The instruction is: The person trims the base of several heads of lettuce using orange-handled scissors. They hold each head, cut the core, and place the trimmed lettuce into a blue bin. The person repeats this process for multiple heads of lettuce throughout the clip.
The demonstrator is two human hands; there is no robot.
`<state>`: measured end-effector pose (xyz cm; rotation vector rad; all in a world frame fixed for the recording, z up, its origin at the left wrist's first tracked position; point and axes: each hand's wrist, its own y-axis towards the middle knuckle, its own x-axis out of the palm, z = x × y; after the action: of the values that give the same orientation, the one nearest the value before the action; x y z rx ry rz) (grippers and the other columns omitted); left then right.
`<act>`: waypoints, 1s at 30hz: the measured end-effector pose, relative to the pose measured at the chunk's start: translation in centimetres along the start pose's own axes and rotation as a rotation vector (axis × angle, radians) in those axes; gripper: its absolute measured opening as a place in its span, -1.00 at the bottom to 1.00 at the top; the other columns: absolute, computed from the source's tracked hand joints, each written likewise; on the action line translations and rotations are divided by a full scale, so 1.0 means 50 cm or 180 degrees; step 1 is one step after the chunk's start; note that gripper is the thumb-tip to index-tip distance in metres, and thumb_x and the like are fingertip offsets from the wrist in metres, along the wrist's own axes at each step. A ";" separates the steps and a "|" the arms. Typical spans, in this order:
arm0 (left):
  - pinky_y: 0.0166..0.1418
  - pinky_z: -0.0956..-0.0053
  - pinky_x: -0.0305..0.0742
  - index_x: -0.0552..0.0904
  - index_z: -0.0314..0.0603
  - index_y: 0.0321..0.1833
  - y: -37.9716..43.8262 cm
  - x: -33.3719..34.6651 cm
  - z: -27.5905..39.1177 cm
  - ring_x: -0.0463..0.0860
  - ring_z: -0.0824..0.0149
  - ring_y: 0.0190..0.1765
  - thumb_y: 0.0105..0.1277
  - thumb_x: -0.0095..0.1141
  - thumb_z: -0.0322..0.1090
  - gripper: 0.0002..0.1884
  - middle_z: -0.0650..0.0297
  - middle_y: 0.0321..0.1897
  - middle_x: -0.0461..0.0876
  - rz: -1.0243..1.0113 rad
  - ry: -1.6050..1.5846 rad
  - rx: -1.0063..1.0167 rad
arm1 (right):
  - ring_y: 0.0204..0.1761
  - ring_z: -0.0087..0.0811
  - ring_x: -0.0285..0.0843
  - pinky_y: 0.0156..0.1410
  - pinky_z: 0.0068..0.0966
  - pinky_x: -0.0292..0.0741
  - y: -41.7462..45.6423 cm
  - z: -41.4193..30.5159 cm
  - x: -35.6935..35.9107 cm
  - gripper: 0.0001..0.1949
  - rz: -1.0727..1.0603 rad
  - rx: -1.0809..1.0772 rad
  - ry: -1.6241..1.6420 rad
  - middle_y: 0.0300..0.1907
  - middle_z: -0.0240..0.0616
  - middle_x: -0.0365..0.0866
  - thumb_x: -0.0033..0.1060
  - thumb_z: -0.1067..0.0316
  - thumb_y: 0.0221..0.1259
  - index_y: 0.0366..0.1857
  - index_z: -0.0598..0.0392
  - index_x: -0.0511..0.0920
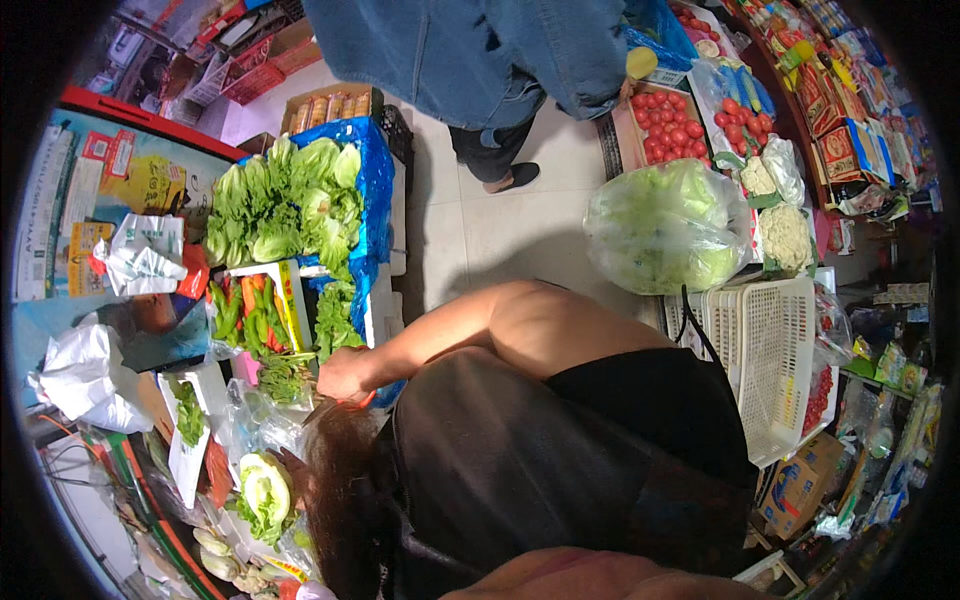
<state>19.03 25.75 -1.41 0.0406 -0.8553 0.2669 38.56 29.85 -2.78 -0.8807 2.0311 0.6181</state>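
My right hand [347,374] reaches to the left with curled fingers, at the stem ends of a bunch of thin green stems [285,378]. Its grip is hidden from this side. A red-orange item [365,400] shows at the wrist, too small to identify. Lower down, my left hand [297,472] is in shadow and mostly behind hanging hair [341,480]. It is beside a leafy cabbage or lettuce head [265,493]. Clear plastic bags [266,420] lie between the hands. Leafy greens [335,315] are just above the right hand.
Peppers [255,311] and lettuces [289,199] fill boxes at the left. A person in a denim jacket [457,52] stands ahead. At the right are a bagged bundle of greens [667,225], tomatoes [667,127], cauliflower [785,236] and stacked white plastic baskets [772,367].
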 end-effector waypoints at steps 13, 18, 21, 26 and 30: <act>0.41 0.16 0.30 0.42 -0.34 0.25 -0.074 0.035 -0.032 0.47 0.09 0.25 0.28 0.15 -0.36 -0.52 0.05 0.21 0.50 0.0115 -0.0112 -0.0017 | -0.20 -0.04 0.48 -0.14 -0.14 0.44 -0.128 0.056 -0.073 -0.59 0.1957 0.0025 0.1595 -0.29 -0.07 0.48 0.37 0.30 -0.15 -0.13 0.06 0.48; 0.37 0.07 0.35 0.44 -0.26 0.21 -0.055 0.083 -0.090 0.50 0.09 0.21 0.15 0.25 -0.43 -0.48 0.09 0.14 0.53 0.0024 -0.0053 -0.0169 | -0.04 -0.10 0.41 0.06 -0.20 0.36 -0.114 0.043 -0.174 -0.27 0.2317 -0.0599 0.1268 -0.09 -0.16 0.44 0.62 0.16 -0.41 0.03 0.04 0.45; 0.26 0.14 0.47 0.45 -0.23 0.21 -0.052 0.131 -0.114 0.57 0.15 0.14 0.21 0.19 -0.40 -0.53 0.15 0.09 0.57 0.0106 0.0129 -0.0420 | 0.22 0.04 0.31 0.29 -0.10 0.26 -0.104 0.038 -0.194 -0.12 0.2341 -0.0876 0.0715 0.25 -0.02 0.34 0.66 0.06 -0.52 0.10 0.04 0.37; 0.15 0.28 0.55 0.47 -0.24 0.22 -0.048 0.155 -0.086 0.61 0.24 0.09 0.16 0.27 -0.45 -0.48 0.18 0.08 0.59 0.0238 0.0579 -0.0442 | 0.22 0.06 0.33 0.32 -0.05 0.22 -0.012 0.010 -0.151 -0.11 0.1975 -0.1331 0.0778 0.32 0.02 0.31 0.66 0.07 -0.55 0.08 0.02 0.33; 0.07 0.43 0.51 0.41 -0.24 0.28 -0.019 0.120 -0.036 0.60 0.33 0.02 0.11 0.26 -0.44 -0.40 0.23 0.06 0.58 0.0136 0.1185 -0.0335 | 0.09 -0.08 0.46 0.22 -0.23 0.39 0.068 0.019 -0.106 -0.28 0.1817 -0.0944 0.1546 0.21 0.00 0.42 0.55 0.37 -0.29 0.08 0.08 0.31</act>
<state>24.38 26.37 1.97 -0.1228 -0.4991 0.2590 38.65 34.59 1.51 -0.6470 2.7127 1.1246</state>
